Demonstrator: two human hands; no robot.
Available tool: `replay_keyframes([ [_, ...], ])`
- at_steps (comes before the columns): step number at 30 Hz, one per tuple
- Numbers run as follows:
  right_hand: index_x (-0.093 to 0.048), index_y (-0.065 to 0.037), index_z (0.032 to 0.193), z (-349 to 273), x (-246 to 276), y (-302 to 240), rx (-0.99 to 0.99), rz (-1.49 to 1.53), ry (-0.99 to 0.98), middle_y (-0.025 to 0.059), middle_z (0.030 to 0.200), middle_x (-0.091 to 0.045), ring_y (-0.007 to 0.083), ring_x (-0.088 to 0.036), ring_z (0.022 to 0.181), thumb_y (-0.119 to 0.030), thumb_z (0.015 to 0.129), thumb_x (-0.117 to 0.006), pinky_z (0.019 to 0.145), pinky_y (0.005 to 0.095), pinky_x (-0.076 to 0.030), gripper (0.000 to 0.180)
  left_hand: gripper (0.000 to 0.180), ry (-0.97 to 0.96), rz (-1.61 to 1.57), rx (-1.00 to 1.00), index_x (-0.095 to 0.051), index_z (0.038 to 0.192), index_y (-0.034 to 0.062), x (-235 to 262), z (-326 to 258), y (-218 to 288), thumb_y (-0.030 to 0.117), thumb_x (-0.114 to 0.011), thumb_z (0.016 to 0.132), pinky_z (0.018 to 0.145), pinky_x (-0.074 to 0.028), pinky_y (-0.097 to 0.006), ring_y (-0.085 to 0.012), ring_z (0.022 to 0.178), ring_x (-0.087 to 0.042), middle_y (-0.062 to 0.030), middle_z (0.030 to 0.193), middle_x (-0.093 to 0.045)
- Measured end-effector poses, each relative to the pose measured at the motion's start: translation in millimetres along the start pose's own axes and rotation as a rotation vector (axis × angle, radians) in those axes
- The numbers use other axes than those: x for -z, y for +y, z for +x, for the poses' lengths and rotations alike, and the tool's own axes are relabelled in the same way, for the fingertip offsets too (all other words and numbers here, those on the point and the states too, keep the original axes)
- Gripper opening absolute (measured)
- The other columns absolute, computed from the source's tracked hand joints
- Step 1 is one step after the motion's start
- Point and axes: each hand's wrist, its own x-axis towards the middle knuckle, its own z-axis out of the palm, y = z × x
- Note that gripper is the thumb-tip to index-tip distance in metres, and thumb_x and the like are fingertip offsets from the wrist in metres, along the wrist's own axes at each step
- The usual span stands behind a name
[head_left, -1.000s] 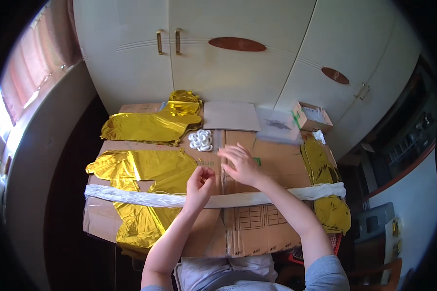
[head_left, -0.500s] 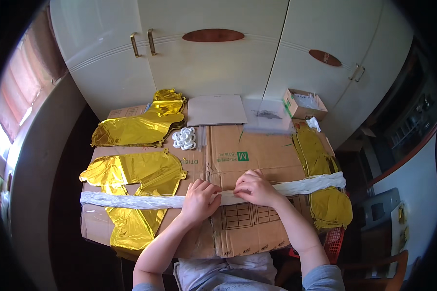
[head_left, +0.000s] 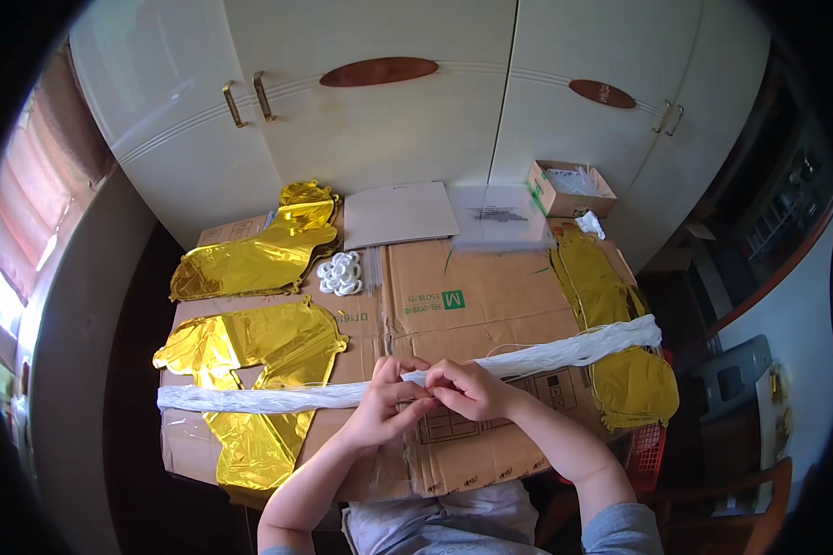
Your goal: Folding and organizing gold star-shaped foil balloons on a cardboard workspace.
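A long skein of white string [head_left: 578, 349] stretches across the cardboard from side to side, with thin loose strands along its upper edge. At its middle my left hand [head_left: 391, 400] is closed, thumb and fingertips pinched over the skein. Touching it from the right is my right hand [head_left: 467, 388], its fingers also pinched together. They seem to grip a thin white strand, though the fingers hide most of it. Under the skein's left part lies a flat gold foil balloon [head_left: 273, 338]; more gold foil balloons [head_left: 634, 387] lie beneath its right end.
Flattened cardboard [head_left: 491, 277] covers the table. Farther back are a stack of gold foil balloons [head_left: 241, 262], a pile of white rings [head_left: 340, 275], a grey board [head_left: 400, 215], a clear plastic sheet [head_left: 500, 219] and an open box [head_left: 565, 196]. White cabinets [head_left: 370, 120] stand behind.
My hands have come together at the middle of the skein, the right one moving left until its fingers meet the left hand's. The whole view has shifted slightly.
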Motion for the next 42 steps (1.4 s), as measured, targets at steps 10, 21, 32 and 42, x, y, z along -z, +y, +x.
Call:
replay_keyframes([
  [10, -0.053, -0.005, 0.109, 6.4, -1.4, 2.9, 0.087, 0.189, -0.206, 0.0030, 0.097, -0.053, 0.0119, -0.052, 0.088, -0.008, 0.085, -0.066, 0.076, 0.0284, -0.043, 0.028, 0.013, 0.004, -0.142, 0.013, -0.070, 0.090, 0.0120, -0.9, -2.9, -3.7, 0.023, -0.067, 0.085, 0.095, -0.029, -0.038, -0.0253, 0.127, -0.030, -0.0168, 0.141, -0.031],
  [21, -0.060, -0.007, 0.089, 15.3, 10.2, 8.9, 0.204, -0.274, -0.025, 0.0038, 0.094, -0.061, 0.0220, -0.057, 0.088, -0.016, 0.081, -0.069, 0.081, 0.0343, -0.045, 0.016, 0.012, 0.109, -0.514, 0.174, -0.066, 0.086, 0.0050, 0.3, -7.1, -19.2, 0.016, -0.062, 0.088, 0.084, -0.037, -0.029, -0.0159, 0.097, -0.047, -0.0093, 0.112, -0.051],
  [32, -0.058, -0.008, 0.066, 8.7, 30.9, 13.8, 0.258, -0.598, 0.140, 0.0010, 0.080, -0.062, 0.0211, -0.057, 0.082, -0.024, 0.080, -0.068, 0.074, 0.0344, -0.044, 0.023, 0.039, 0.691, -0.477, 0.279, -0.053, 0.125, 0.0049, 32.0, 10.8, -9.8, 0.012, -0.058, 0.087, 0.085, -0.039, -0.031, -0.0192, 0.096, -0.054, -0.0049, 0.114, -0.060],
  [42, -0.055, -0.009, 0.064, 5.4, 35.1, 6.5, 0.196, -0.473, 0.229, 0.0014, 0.074, -0.059, 0.0210, -0.057, 0.079, -0.017, 0.079, -0.068, 0.074, 0.0329, -0.043, 0.022, 0.019, 0.096, -0.604, 0.308, -0.060, 0.068, 0.0043, 37.8, -4.4, -12.1, 0.018, -0.061, 0.082, 0.067, -0.037, -0.032, -0.0192, 0.071, -0.051, -0.0041, 0.067, -0.057],
])
